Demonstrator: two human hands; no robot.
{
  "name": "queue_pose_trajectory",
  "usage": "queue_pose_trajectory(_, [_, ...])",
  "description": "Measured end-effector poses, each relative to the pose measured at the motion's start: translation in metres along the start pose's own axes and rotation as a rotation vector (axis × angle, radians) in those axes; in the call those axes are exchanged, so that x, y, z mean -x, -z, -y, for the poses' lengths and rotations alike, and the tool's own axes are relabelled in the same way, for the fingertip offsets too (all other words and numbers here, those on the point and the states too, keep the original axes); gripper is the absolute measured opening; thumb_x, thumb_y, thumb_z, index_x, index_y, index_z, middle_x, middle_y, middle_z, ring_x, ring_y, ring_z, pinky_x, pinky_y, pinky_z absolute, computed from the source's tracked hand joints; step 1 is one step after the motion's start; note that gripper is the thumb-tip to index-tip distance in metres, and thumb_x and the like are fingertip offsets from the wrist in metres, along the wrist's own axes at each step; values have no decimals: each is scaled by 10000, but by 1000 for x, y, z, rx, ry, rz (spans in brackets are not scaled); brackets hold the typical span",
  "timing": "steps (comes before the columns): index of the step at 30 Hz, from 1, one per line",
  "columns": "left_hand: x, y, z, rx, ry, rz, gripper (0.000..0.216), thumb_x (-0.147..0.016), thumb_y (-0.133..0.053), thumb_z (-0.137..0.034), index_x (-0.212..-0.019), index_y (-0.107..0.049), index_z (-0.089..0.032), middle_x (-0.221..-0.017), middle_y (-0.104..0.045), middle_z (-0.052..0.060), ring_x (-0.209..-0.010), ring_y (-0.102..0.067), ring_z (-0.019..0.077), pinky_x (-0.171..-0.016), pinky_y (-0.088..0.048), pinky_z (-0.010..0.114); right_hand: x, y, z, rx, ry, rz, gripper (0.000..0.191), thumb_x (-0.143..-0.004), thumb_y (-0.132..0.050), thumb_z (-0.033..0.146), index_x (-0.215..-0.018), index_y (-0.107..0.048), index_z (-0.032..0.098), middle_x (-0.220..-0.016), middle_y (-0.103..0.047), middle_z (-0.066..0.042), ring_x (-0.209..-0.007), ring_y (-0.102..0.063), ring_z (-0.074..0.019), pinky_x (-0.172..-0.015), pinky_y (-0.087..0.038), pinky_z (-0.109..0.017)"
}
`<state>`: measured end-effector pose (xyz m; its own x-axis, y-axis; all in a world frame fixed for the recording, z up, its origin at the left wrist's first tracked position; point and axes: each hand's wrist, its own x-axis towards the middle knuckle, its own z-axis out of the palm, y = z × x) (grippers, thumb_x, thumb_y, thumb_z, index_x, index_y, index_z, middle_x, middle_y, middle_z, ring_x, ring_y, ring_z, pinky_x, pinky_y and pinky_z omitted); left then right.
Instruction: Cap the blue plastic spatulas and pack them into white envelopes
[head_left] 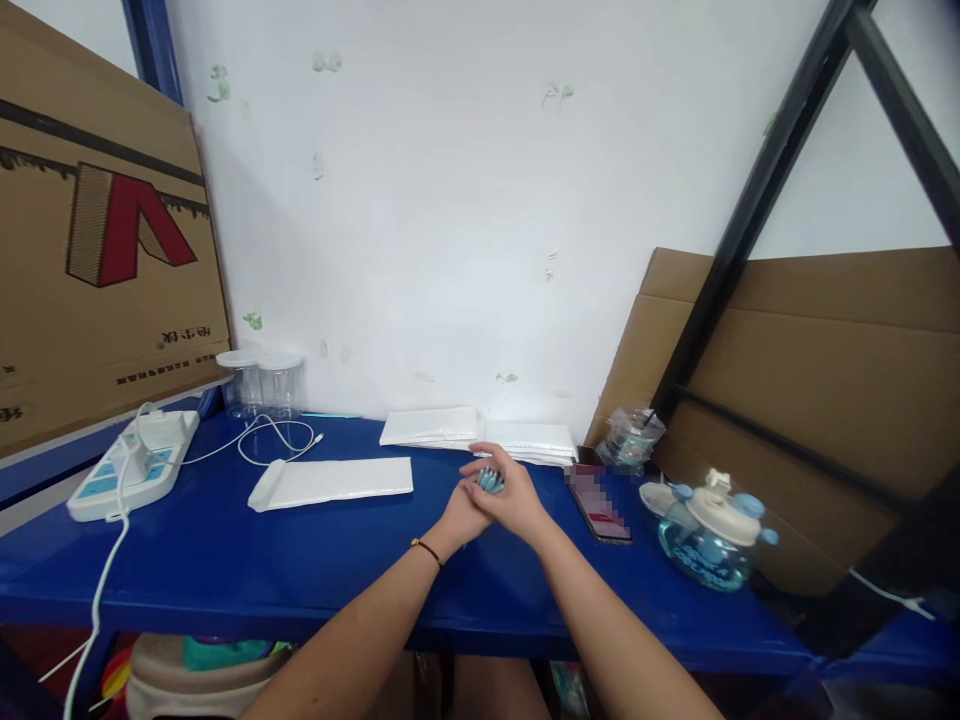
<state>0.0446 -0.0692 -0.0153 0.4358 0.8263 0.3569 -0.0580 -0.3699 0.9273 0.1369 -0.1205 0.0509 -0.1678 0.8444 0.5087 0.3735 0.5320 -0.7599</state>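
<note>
Over the middle of the desk, my left hand (463, 515) and my right hand (519, 497) meet and touch. Between their fingers shows a small light-blue ribbed thing (490, 481) with darker tips; its kind is too small to make out. My right hand's fingers curl around it from the right and above. Lower and to the left, my left hand cups it, some of its fingers covered. Just behind my hands lie stacks of white padded envelopes (529, 440). A single white padded envelope (337, 482) lies flat to the left, its flap end pointing left.
On the blue desk (300, 570), a power strip (142, 465) with a white cable (277, 430) sits left, near clear lidded jars (279, 385). To the right are a phone (600, 505), a blue water bottle (712, 535) and a plastic-wrapped item (631, 440). Cardboard (840, 370) leans behind.
</note>
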Motion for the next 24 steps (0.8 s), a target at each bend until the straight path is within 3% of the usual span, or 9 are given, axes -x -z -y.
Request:
queue_pose_trajectory(2, [3,1,0,0,10,40,146,-619,-603,-139,-757,-576,-175,-758,-629,47,-732,-598,180,-699,-484,290,2,-4,-1,120,15,-63,289,-745,-501,171,-1027,-547,215,-866,-650,-28,-809,-621,-170,-802,-478,-326])
queue_pose_trajectory(4, [5,3,3,-12,73,117,92,-620,-592,-143,-700,-555,-171,-594,-582,13,-549,-570,161,-535,-458,267,0,-6,-5,155,-8,-147,203,-763,-463,178,-932,-573,199,-856,-636,-39,-800,-609,-173,-773,-483,-309])
queue_pose_trajectory(8, [9,6,5,54,213,170,83,-655,-578,-196,-673,-498,-183,-423,-409,-73,-340,-374,75,-370,-280,198,-5,-7,-13,-92,-93,-260,308,-778,-515,244,-1082,-481,213,-888,-619,-37,-637,-602,-149,-652,-506,-306])
queue_pose_trajectory(11, [14,5,2,165,308,263,117,-665,-598,-228,-728,-508,-186,-410,-358,-95,-343,-305,55,-368,-257,186,-1,-6,-14,-443,-185,-93,552,-694,-670,294,-1177,-408,242,-896,-638,-36,-660,-625,-170,-612,-512,-317])
queue_pose_trajectory(14, [20,6,-8,79,369,444,191,-662,-637,-306,-767,-552,-171,-455,-435,-65,-382,-383,78,-389,-325,203,7,-5,-14,-580,-275,198,333,-640,-737,339,-874,-566,176,-787,-659,-62,-810,-636,-228,-741,-495,-372])
queue_pose_trajectory(16, [22,16,-19,-27,263,495,324,-649,-666,-384,-881,-582,-173,-617,-562,-10,-523,-520,126,-493,-433,249,13,-2,-18,-597,-292,149,254,-711,-680,390,-734,-561,168,-675,-635,-50,-861,-626,-231,-831,-456,-390])
queue_pose_trajectory(18, [19,37,-29,-213,69,513,559,-554,-743,-437,-1029,-577,-195,-937,-624,58,-847,-589,207,-755,-477,327,16,4,-25,-636,-288,-48,245,-779,-610,418,-776,-551,180,-537,-547,10,-769,-629,-205,-814,-456,-384])
queue_pose_trajectory(20, [13,72,-35,-521,-20,423,904,-393,-809,-463,-1204,-500,-209,-1242,-506,126,-1133,-461,305,-978,-346,417,19,15,-37,-658,-289,-222,254,-782,-610,419,-874,-536,194,-470,-436,73,-536,-563,-148,-671,-481,-337])
queue_pose_trajectory(24, [4,154,-28,-1070,274,233,1246,-237,-824,-440,-1354,-331,-194,-1440,-222,212,-1317,-99,440,-1021,-65,614,29,31,-61,-502,-368,-343,350,-724,-667,429,-951,-537,195,-474,-377,97,-370,-349,-70,-401,-329,-210])
